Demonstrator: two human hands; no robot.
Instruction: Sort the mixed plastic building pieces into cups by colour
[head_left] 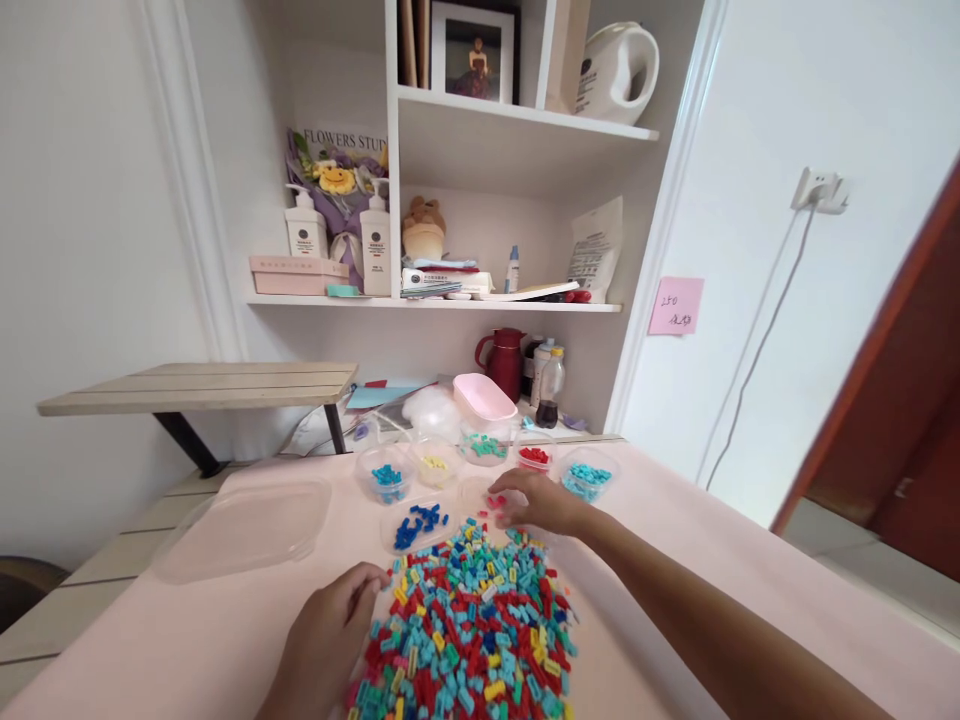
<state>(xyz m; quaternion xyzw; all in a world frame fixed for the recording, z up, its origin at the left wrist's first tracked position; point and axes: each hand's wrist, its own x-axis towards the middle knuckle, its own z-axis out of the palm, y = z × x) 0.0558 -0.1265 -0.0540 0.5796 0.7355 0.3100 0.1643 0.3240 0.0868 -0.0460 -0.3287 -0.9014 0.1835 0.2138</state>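
Two bare hands in view, well apart. Small mixed bricks [472, 620] are heaped between the forearms, nearer the body than the right hand [541, 502]. That hand is held over the pink bricks [495, 503]; thumb and fingers are parted, nothing seen clamped. Left hand [330, 622] is held at the heap's left edge, thumb and index close; whether a brick is pinched can't be told. Dark blue bricks [421, 524] are contained beyond the left hand, red bricks [534, 456] just beyond the right, light-blue bricks [589, 476] beyond it and to its right. Handling, judged by look: bricks likely light, stiff, smooth, a bit slippery; not fragile, but easily scattered. Best gripped singly across the long sides, between thumb and index tips; a full-hand grab isn't advised.
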